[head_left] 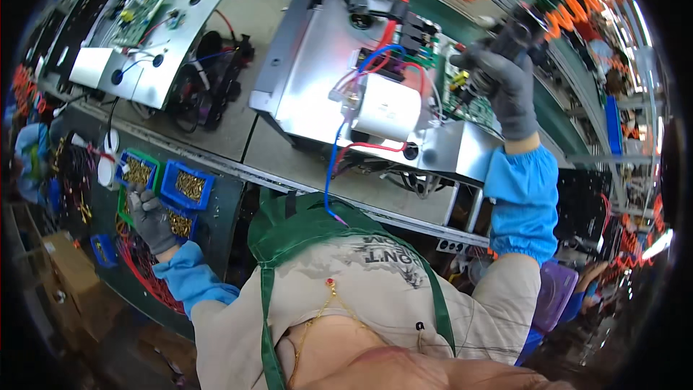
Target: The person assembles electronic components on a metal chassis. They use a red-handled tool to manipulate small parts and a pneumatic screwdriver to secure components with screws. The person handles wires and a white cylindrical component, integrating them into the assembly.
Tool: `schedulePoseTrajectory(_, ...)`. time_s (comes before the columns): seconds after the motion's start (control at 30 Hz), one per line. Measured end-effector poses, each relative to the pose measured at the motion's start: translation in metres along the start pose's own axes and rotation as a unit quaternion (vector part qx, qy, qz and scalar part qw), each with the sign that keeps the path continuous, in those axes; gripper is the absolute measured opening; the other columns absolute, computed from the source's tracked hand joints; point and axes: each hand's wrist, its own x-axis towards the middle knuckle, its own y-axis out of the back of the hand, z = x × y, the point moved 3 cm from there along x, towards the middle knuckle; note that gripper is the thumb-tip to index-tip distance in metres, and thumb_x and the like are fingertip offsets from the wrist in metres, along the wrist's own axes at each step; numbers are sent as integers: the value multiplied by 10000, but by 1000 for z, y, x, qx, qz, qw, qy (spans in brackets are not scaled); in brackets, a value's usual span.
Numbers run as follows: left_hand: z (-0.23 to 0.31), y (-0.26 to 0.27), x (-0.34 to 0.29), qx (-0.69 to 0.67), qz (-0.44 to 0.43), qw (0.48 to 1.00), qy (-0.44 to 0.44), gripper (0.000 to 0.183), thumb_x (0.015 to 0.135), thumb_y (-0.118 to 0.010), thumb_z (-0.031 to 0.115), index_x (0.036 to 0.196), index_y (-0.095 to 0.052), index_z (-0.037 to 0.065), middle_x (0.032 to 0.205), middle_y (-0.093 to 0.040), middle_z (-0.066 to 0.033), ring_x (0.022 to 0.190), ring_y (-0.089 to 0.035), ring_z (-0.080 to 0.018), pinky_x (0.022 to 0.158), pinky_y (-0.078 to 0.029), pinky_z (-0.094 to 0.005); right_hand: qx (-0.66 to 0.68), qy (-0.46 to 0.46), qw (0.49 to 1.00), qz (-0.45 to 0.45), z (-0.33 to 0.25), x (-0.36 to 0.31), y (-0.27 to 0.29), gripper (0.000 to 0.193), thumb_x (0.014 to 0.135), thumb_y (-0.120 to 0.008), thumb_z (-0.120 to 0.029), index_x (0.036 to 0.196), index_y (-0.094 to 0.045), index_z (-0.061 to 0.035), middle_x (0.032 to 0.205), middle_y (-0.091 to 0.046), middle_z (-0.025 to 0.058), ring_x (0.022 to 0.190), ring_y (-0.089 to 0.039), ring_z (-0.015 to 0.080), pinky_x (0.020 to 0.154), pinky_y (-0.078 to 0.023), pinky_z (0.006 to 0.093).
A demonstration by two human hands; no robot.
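Note:
My right hand [511, 94], in a grey glove, is wrapped round a black power screwdriver [521, 29] at the upper right. It is raised over the green circuit board [476, 108] of an open metal chassis [303, 90]. A large silver-white cylinder [390, 107] sits in the chassis among red and blue wires; one blue wire [332, 173] hangs over the front edge. Off to the left, my gloved left hand [151, 222] reaches to the small bins, its fingers bent together beside a green bin [155, 175] of brass-coloured screws. Whatever is between those fingers is hidden.
Blue bins [173, 198] of screws stand beside my left hand, near bundled red wires [137, 267]. A second open chassis [162, 50] lies at the far left of the line. Orange coiled hoses [570, 11] hang at the upper right. A cardboard box [72, 267] is at the lower left.

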Motion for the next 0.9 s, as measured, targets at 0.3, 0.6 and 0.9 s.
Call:
schedulePoseTrajectory(0.3, -158, -275, -98, 196, -380, 851, 304, 141, 904, -521, 152, 959, -508, 22, 714, -547, -51, 521, -466, -53, 441, -382, -180, 8, 24, 999, 27, -34, -13, -1, 191, 734, -667, -92, 862, -596, 31, 679, -618, 125, 436, -480, 78, 398, -373, 228)
schedulePoseTrajectory(0.6, -230, -284, -99, 31, -288, 869, 400, 299, 948, -502, 112, 1229, -465, 19, 965, -528, -88, 709, -443, -70, 559, -413, -157, 324, 209, 920, -74, -89, -45, -16, 210, 849, -555, -240, 944, -489, -65, 823, -437, 5, 733, -427, 128, 915, -414, 437)
schedulePoseTrajectory(0.9, -230, -287, -103, -9, -293, 861, 417, 305, 935, -545, 166, 1194, -495, 13, 894, -478, -42, 686, -422, -49, 553, -404, -158, 347, 288, 876, -173, -67, -33, -31, 295, 897, -528, -275, 1055, -580, -31, 939, -569, 100, 851, -554, 227, 863, -486, 529)
